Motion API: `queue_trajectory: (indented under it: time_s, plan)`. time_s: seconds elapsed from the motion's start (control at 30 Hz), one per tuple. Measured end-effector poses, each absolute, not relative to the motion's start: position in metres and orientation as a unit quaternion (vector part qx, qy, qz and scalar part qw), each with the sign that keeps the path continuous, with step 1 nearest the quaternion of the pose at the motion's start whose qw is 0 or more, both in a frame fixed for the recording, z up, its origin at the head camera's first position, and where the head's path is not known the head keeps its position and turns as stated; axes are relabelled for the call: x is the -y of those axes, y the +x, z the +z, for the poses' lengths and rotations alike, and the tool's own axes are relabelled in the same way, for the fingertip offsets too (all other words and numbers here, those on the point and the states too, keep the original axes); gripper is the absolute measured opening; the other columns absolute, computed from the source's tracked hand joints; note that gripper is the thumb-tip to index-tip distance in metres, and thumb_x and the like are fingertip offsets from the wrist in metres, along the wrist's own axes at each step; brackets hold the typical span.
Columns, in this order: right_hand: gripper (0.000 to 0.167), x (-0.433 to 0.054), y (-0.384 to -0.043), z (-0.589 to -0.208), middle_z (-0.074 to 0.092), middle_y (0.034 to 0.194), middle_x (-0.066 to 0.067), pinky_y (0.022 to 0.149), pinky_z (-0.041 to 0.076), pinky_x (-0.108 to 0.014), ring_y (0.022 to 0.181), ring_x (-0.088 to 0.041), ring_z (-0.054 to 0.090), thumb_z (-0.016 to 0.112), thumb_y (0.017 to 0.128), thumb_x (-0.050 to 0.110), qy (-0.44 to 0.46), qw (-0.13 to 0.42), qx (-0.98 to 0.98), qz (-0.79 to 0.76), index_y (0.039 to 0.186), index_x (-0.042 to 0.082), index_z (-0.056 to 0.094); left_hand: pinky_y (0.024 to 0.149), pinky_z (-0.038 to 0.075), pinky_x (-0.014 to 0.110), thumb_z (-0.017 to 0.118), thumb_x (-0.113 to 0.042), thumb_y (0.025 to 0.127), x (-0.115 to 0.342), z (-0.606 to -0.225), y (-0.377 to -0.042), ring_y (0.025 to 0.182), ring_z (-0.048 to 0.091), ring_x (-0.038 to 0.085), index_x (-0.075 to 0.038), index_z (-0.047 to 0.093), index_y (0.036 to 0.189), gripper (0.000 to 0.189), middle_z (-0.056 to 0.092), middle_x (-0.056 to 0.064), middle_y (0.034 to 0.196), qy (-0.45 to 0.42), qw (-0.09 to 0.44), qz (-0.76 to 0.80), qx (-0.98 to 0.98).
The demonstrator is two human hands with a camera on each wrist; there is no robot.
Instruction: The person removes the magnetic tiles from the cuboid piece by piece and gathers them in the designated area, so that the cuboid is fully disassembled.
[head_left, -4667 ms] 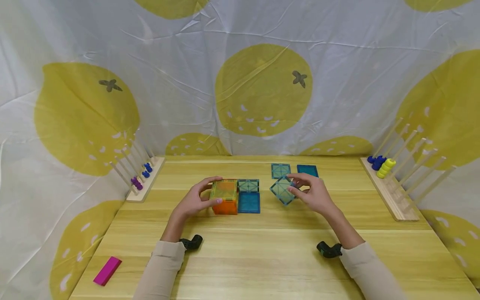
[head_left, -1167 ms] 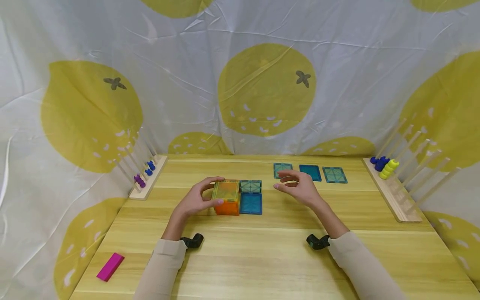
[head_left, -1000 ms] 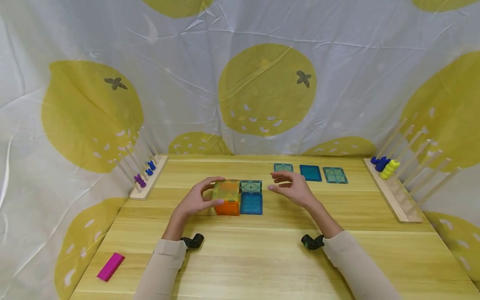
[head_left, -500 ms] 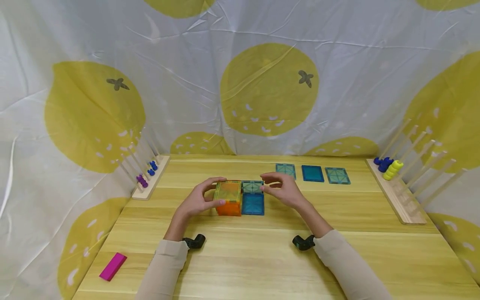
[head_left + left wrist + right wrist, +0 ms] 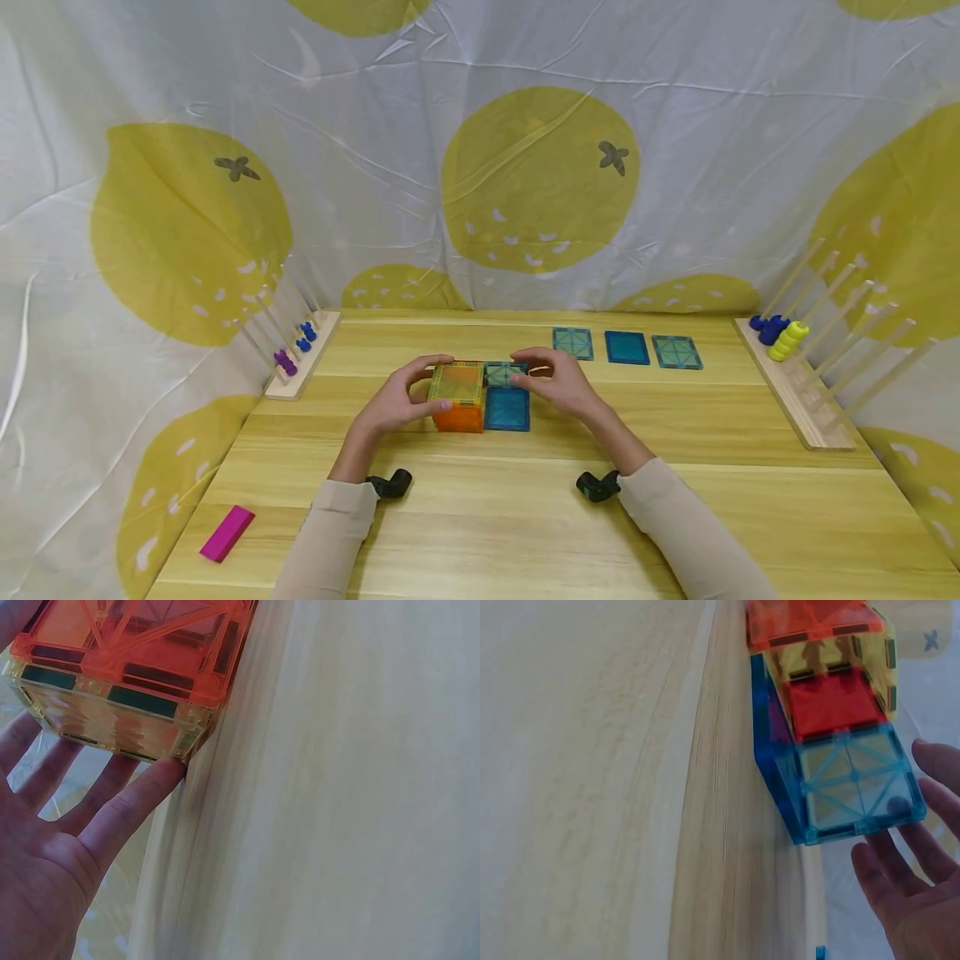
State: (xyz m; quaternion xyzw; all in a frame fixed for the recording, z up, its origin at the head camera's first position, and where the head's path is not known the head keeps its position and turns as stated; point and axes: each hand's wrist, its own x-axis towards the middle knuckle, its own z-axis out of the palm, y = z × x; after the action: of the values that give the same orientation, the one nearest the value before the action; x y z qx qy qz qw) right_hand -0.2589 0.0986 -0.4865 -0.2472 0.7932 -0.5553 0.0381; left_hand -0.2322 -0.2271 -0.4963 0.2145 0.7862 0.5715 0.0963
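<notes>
- My left hand [image 5: 397, 402] grips a see-through orange and yellow box [image 5: 460, 418], thumb along the front, fingers reaching round behind. I judge that this wide hold braces the box against sliding if its neighbours are nudged.
- The box sits on the wooden table [image 5: 480, 525], slightly left of centre.
- Just to its right, a blue tile [image 5: 507, 409] lies flat, and a pale tile [image 5: 501, 375] stands upright along its far edge. Both sit close against the box, seemingly so their edges line up with it (perhaps magnets help, though I can't see that proved).
- My right hand [image 5: 558, 382] is at the pale tile's outer end, fingertips around its upper right corner. I cannot tell whether they pinch the tile or merely touch it. Coming in from the side probably avoids bumping the blue tile.
- Farther back and to the right, three square tiles [image 5: 627, 347] lie in a row with gaps between them, which should make each easy to pick up singly.
- A left peg board [image 5: 288, 388], a right peg board [image 5: 795, 400] and a pink block [image 5: 227, 533] rest well apart from my hands, probably to leave them elbow room.
</notes>
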Motion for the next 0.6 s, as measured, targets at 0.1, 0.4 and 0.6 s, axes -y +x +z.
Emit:
queue_trajectory:
  time_s: [0.1, 0.4, 0.6]
  plan:
    - [0.041, -0.095, -0.26, -0.487, 0.068, 0.134, -0.016, 0.101, 0.056, -0.05, 0.113, -0.033, 0.067, 0.075, 0.096, 0.02, -0.25, 0.034, -0.798, -0.547, 0.133, 0.002, 0.068, 0.092, 0.061, 0.038, 0.08, -0.017, 0.092, 0.227, -0.497, -0.233, 0.139, 0.046, 0.04, -0.027, 0.05, 0.151, 0.067, 0.045, 0.002, 0.155, 0.216, 0.099, 0.575, -0.783]
    - [0.037, -0.087, -0.262, -0.484, 0.07, 0.133, -0.008, 0.099, 0.057, -0.044, 0.117, -0.026, 0.067, 0.073, 0.098, 0.025, -0.259, 0.025, -0.815, -0.517, 0.132, 0.01, 0.07, 0.092, 0.061, 0.039, 0.08, -0.019, 0.091, 0.227, -0.496, -0.232, 0.141, 0.045, 0.042, -0.029, 0.05, 0.15, 0.067, 0.044, 0.0, 0.156, 0.211, 0.091, 0.566, -0.792]
    - [0.036, -0.083, -0.265, -0.486, 0.07, 0.133, -0.006, 0.092, 0.057, -0.037, 0.116, -0.024, 0.066, 0.07, 0.1, 0.023, -0.266, 0.024, -0.826, -0.496, 0.133, 0.008, 0.07, 0.093, 0.061, 0.04, 0.08, -0.019, 0.092, 0.226, -0.497, -0.232, 0.14, 0.045, 0.041, -0.031, 0.05, 0.149, 0.066, 0.044, 0.001, 0.156, 0.212, 0.091, 0.568, -0.79]
